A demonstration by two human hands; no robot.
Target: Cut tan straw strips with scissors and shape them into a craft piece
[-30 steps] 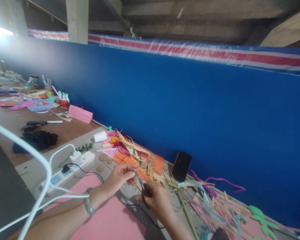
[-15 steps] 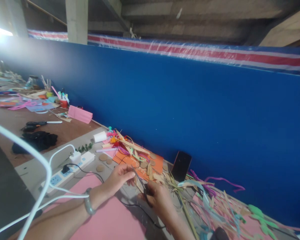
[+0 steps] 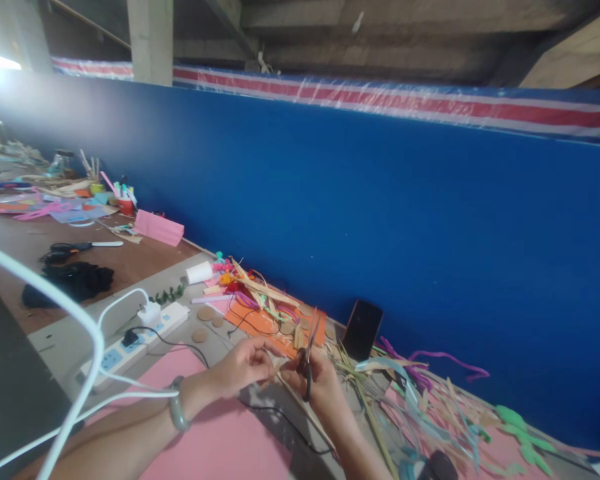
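Note:
My right hand (image 3: 323, 383) grips a pair of scissors (image 3: 308, 367) by the dark handles, with the narrow blades pointing up and away from me. Close by on the left, my left hand (image 3: 243, 365) has thumb and fingers pinched together. Whatever they hold is too small to make out. A thin pale strip (image 3: 300, 403) starts near both sets of fingertips and runs down toward me under the right wrist. Pink paper (image 3: 220, 440) lies beneath the left forearm. Just beyond the hands lies an orange sheet (image 3: 253, 322) strewn with scraps.
A white power strip (image 3: 125, 353) with plugged-in cords is on the left, and a white cable (image 3: 93, 333) crosses the near view. A dark phone (image 3: 363, 330) leans against the blue partition (image 3: 380, 213). Colourful strips (image 3: 430, 413) are heaped at right.
The scissors have swung from pointing at my left fingers to pointing upward, away from them. My left hand has lowered slightly, and the pale strip now shows beneath the right hand.

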